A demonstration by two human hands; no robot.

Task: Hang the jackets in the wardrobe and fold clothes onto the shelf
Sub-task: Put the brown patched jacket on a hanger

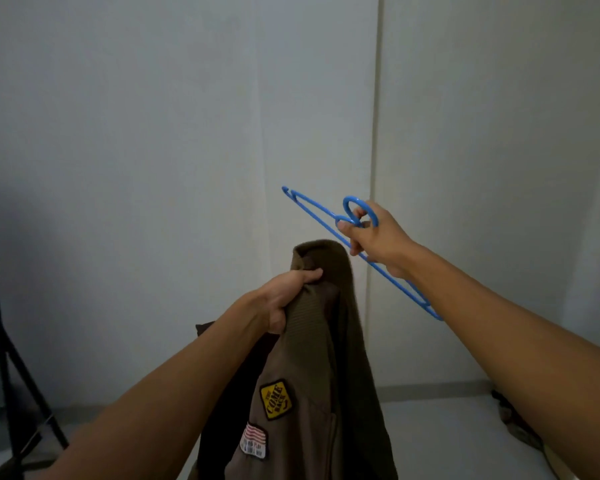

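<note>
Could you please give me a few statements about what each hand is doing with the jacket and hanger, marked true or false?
1. The left hand grips the olive-brown ribbed-collar jacket near its collar. True.
2. The right hand holds a red wooden hanger. False: it holds a blue plastic hanger.
3. The hanger is already inside the jacket. False: it is apart, above and to the right.
4. The jacket bears a yellow patch. True.
</note>
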